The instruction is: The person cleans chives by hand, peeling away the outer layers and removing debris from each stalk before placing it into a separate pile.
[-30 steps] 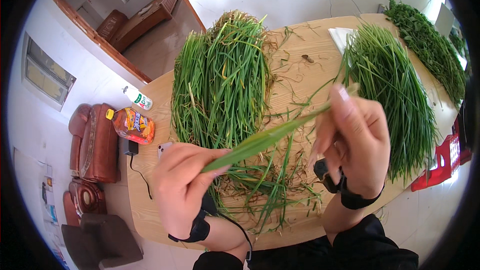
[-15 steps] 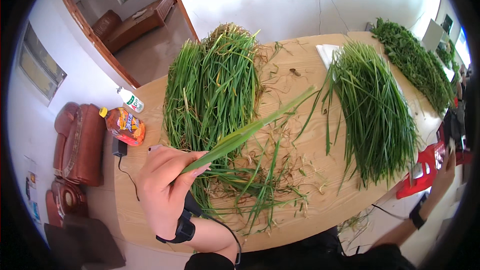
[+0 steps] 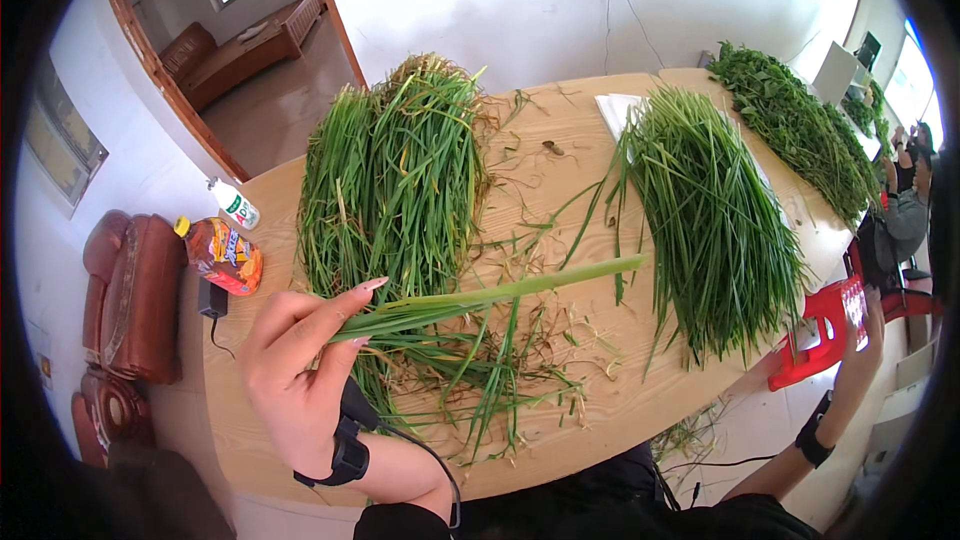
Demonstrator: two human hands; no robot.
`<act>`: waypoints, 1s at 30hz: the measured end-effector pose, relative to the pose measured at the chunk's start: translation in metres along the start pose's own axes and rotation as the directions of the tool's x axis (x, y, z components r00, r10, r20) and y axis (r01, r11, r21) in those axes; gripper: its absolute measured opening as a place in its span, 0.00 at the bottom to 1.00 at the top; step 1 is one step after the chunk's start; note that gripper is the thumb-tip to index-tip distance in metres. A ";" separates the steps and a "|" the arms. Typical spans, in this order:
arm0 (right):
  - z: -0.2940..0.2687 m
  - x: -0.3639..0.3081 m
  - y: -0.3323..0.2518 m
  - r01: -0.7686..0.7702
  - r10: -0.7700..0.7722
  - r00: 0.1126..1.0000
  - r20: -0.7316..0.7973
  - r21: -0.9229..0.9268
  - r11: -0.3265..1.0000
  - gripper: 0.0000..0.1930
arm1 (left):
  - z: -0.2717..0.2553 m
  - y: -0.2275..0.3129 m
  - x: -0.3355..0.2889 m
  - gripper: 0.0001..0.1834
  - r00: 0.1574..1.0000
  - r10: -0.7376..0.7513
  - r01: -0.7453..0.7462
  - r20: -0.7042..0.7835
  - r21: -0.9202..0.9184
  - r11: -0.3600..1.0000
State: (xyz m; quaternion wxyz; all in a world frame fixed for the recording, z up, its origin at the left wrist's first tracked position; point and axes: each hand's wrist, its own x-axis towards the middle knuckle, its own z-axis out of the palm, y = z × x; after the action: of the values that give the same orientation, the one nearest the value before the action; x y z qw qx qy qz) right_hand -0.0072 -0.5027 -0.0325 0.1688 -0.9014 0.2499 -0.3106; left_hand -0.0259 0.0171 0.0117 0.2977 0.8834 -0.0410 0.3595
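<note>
My left hand [image 3: 300, 355] pinches a few long garlic chives [image 3: 530, 285] by their leafy end between thumb and fingers. Their pale stem end points right, almost level above the table. Behind that hand lies a big heap of untrimmed chives [image 3: 400, 180], with brown, withered bits among the green. Loose chives and trimmings [image 3: 500, 370] are scattered beneath the held ones. Off to the right, beyond the table edge, my right hand [image 3: 863, 335] is closed around a flat, pinkish, phone-like thing [image 3: 853, 305]; its fingers show only in part.
A tidy pile of chives [image 3: 710, 230] rests on white paper [image 3: 612, 112] at the table's right. Leafy greens [image 3: 795, 125] lie farther back. A drink bottle [image 3: 222, 255] and a white bottle [image 3: 233, 204] stand at left. A red stool [image 3: 825, 330] stands beside the table.
The chives in my left hand have swung down from a steep upward slant to nearly level. My left index finger has lifted and straightened. The whole view has shifted slightly.
</note>
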 end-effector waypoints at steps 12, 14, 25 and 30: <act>0.049 -0.112 -0.256 -0.144 -0.769 0.567 0.297 0.954 0.262 0.25 | -0.005 0.004 -0.002 0.25 0.997 0.061 -0.062 0.055 0.029 0.998; 0.054 -0.121 -0.282 -0.302 -0.816 0.495 0.298 0.940 0.160 0.21 | 0.003 0.012 0.000 0.25 0.997 0.044 -0.048 0.058 0.067 0.997; 0.066 -0.121 -0.314 -0.403 -0.689 0.679 0.254 0.913 -0.061 0.03 | 0.018 0.011 0.006 0.22 0.970 0.180 -0.168 -0.163 0.086 0.982; 0.068 -0.105 -0.299 -0.604 -0.525 0.768 0.367 0.688 -0.402 0.08 | 0.025 0.010 0.009 0.18 0.947 0.235 -0.208 -0.220 0.140 0.968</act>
State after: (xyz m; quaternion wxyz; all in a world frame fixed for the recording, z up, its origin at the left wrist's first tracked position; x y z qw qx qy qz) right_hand 0.0685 -0.1896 0.0046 0.9249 -0.3397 -0.1679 -0.0301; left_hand -0.0069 -0.0034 0.0086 0.2068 0.8400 -0.0839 0.4945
